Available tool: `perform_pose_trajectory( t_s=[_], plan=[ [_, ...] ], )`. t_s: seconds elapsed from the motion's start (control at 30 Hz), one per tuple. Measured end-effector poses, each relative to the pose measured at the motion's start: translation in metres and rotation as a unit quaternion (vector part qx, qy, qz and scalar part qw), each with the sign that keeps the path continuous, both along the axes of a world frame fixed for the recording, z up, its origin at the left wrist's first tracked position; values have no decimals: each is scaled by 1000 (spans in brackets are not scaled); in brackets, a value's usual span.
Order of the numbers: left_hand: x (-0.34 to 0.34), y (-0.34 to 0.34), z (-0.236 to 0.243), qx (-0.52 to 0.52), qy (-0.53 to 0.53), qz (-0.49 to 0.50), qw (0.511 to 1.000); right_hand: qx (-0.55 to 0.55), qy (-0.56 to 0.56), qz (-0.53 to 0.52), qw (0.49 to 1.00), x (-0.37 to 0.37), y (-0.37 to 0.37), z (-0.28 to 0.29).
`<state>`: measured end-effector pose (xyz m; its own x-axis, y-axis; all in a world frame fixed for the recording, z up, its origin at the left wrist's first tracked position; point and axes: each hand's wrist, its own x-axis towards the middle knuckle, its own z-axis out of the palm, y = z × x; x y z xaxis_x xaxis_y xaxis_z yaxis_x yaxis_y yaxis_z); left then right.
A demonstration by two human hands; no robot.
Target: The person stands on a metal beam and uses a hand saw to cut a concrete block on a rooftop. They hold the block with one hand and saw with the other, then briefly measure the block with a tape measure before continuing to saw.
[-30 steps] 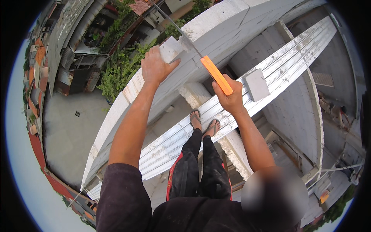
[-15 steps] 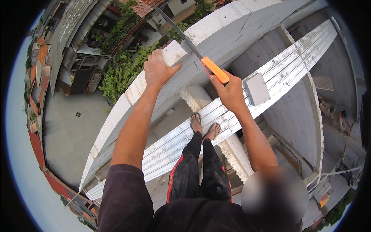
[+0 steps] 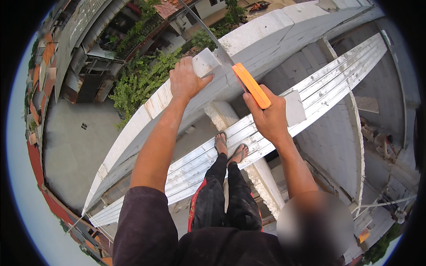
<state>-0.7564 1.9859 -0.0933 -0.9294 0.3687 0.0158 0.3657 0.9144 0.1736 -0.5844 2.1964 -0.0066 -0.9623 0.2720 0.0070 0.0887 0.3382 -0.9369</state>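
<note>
My left hand (image 3: 185, 80) is closed round the left end of a pale lightweight concrete block (image 3: 206, 62) on top of the wall (image 3: 259, 33). Its thumb lies along the near side; the fingers go over the top. In my right hand (image 3: 270, 116) is a hand saw (image 3: 251, 86) with an orange handle. The saw's long blade slants away across the wall, against the block's right end. How deep it sits in the block I cannot make out. A second loose grey block (image 3: 294, 108) lies on the metal plank, partly behind my right hand.
I stand in sandals on a ribbed metal plank (image 3: 188, 170), with a rough-edged cross wall (image 3: 265, 181) beneath it. Beyond the wall is a drop to greenery (image 3: 140, 86) and roofs. Another person (image 3: 382, 141) is low down at the right, among rooms below.
My right hand and the saw have drawn back slightly toward me and to the right. The left hand stays on the block. The view has shifted a little.
</note>
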Motion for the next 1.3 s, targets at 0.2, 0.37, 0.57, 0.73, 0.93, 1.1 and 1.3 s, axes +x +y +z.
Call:
perform_pose_trajectory(
  t_s=[0.2, 0.37, 0.57, 0.73, 0.93, 1.1, 1.3],
  plan=[
    [1, 1, 0, 1, 10, -3, 1000, 65, -34, 27, 997, -16, 9, -19],
    [5, -1, 3, 2, -2, 4, 1000, 31, 9, 17, 999, -3, 2, 3],
    [2, 3, 6, 4, -7, -1, 1000, 69, -19, 28, 997, -9, 4, -28],
    [1, 0, 5, -3, -1, 4, 1000, 44, -3, 17, 999, 1, 0, -7],
    [2, 4, 9, 2, -23, 8, 1000, 36, -62, 16, 997, -12, 1, -30],
    [-1, 0, 4, 1, -5, 3, 1000, 18, -12, 3, 1000, 6, 2, -6],
    [2, 4, 1, 6, 15, -7, 1000, -43, -80, -12, 996, 16, 12, -56]
  ],
)
